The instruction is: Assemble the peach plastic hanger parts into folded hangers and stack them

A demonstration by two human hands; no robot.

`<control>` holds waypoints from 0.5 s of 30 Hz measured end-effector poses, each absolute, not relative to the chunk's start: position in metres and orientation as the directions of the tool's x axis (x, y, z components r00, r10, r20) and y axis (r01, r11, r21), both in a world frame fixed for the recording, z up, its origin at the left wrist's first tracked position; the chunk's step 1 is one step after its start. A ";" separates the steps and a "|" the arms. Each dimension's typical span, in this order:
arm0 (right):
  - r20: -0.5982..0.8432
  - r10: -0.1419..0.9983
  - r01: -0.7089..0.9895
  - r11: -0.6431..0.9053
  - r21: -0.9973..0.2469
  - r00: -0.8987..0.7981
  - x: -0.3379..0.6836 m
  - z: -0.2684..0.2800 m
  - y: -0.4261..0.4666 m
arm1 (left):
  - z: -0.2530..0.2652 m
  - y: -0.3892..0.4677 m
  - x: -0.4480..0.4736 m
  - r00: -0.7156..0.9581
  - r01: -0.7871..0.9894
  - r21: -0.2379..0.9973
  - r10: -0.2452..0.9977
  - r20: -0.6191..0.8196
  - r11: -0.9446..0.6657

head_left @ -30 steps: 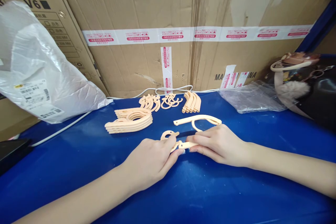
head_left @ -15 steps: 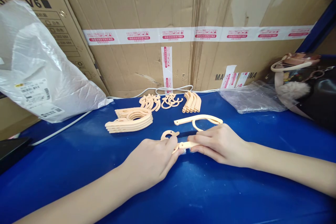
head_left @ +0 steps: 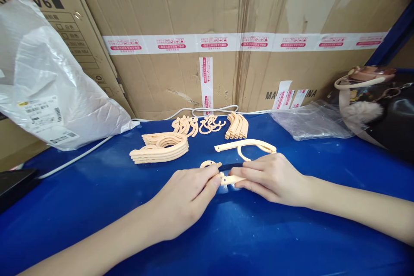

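Observation:
My left hand [head_left: 186, 200] is closed on a cream plastic hanger hook [head_left: 207, 163], with only the hook's upper curve showing past the fingers. Pinched in my right hand [head_left: 276, 179] is a cream hanger arm [head_left: 232, 179], whose holed end meets my left fingertips. Whether the two pieces are joined there is hidden. Just beyond my right hand lies another hanger arm [head_left: 241, 144], with a thin curved piece under it. A stack of folded hangers [head_left: 161, 154] sits to the left. Farther back are loose hooks [head_left: 210, 125], a bunch of curved pieces [head_left: 185, 126] and several hanger arms [head_left: 237, 126].
Large cardboard boxes [head_left: 168, 77] stand along the back of the blue table [head_left: 258, 241]. A white mailing bag [head_left: 58, 86] leans at left, near a dark device [head_left: 17, 185]. A clear plastic bag [head_left: 312, 120] and a black bag [head_left: 394, 116] are at right. A white cable [head_left: 158, 119] runs behind.
My left fingers have shifted over the hook and now cover more of it, with the thumb pressed at the end of the hanger arm. My right hand has barely moved.

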State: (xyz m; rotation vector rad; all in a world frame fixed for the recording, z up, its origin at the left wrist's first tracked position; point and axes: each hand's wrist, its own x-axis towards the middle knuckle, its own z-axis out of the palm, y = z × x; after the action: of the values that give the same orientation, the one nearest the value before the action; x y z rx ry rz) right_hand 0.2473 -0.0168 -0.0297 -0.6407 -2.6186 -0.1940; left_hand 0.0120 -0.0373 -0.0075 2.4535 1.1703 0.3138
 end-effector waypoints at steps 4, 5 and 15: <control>0.444 0.409 0.462 0.887 0.014 -0.798 0.247 -0.030 -0.017 | -0.008 -0.037 0.011 0.655 0.685 0.398 0.755 0.029 -0.610; 0.439 0.411 0.462 0.887 0.010 -0.799 0.247 -0.030 -0.018 | -0.008 -0.037 0.012 0.662 0.681 0.376 0.747 0.049 -0.628; 0.409 0.425 0.443 0.895 -0.054 -0.808 0.245 -0.029 -0.017 | -0.020 -0.035 0.011 0.751 0.647 0.007 0.639 0.169 -0.762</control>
State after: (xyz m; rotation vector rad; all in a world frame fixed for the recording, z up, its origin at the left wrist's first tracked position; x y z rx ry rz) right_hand 0.2447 -0.0171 -0.0289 -0.6347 -2.6427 -0.0612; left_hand 0.0106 -0.0353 -0.0205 2.9881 1.0981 0.2574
